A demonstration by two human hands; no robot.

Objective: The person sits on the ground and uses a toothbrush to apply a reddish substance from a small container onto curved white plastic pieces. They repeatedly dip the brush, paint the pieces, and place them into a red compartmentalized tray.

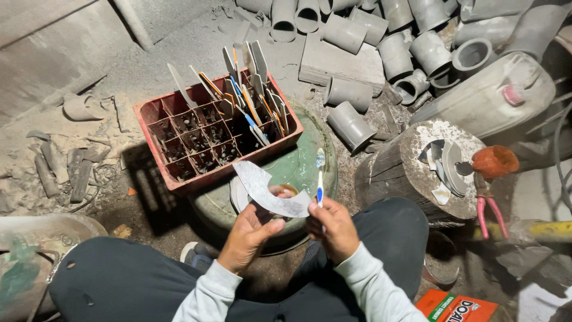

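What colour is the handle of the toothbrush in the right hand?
Blue and white, seen in the head view: the toothbrush stands upright in the right hand.

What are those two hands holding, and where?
Left hand grips a curved grey plastic strip at its middle; right hand holds a blue-white toothbrush by its handle.

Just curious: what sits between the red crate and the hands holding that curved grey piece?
In the head view, the green drum lid lies between the red crate and the hands; the curved grey piece overhangs it.

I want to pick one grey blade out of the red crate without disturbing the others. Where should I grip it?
Pinch the tall blade at the crate's back left by its free top end, from above: it leans apart from the crowded cluster, its lower end sunk in a cell.
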